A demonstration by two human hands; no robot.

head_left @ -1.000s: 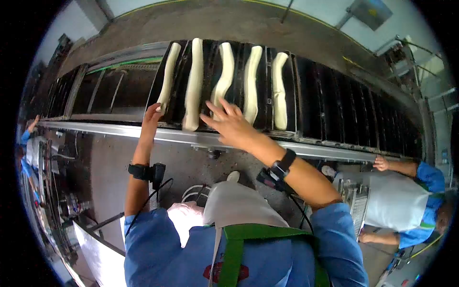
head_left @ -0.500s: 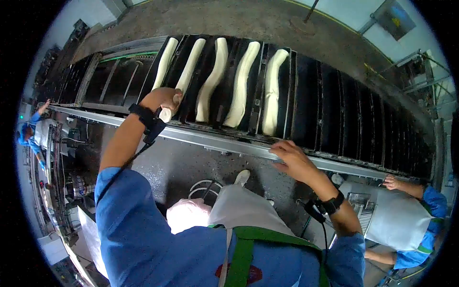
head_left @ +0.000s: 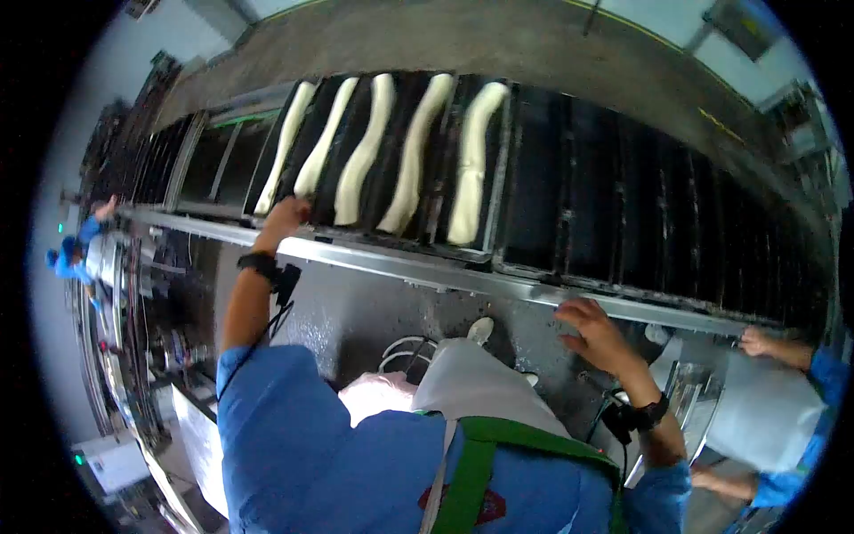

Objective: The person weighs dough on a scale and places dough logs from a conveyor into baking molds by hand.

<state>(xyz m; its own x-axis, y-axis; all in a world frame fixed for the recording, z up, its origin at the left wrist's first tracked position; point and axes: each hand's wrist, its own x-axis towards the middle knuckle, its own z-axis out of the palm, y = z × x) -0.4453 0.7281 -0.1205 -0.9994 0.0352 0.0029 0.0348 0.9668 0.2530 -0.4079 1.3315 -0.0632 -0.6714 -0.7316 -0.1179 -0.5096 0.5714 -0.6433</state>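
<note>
A grey concrete floor stretches along the far side of the room, and a long row of black trays crosses the scene from left to right. A metal rail edges the row on its near side. At the right a co-worker in a pale apron and blue sleeves stands by the rail.

Five cream-coloured rolls lie in the trays left of the middle, one to a slot, each running from far to near. They are long, smooth and matt; the two at the left look slimmer, the others thicker and gently curved, and the rightmost has a crease partway along.

The person's hands are well apart. The left hand is at the near end of the second roll from the left; whether its blurred fingers grip it, I cannot tell. The right hand, fingers loosely spread and holding nothing, is near the rail, right of all five.
</note>
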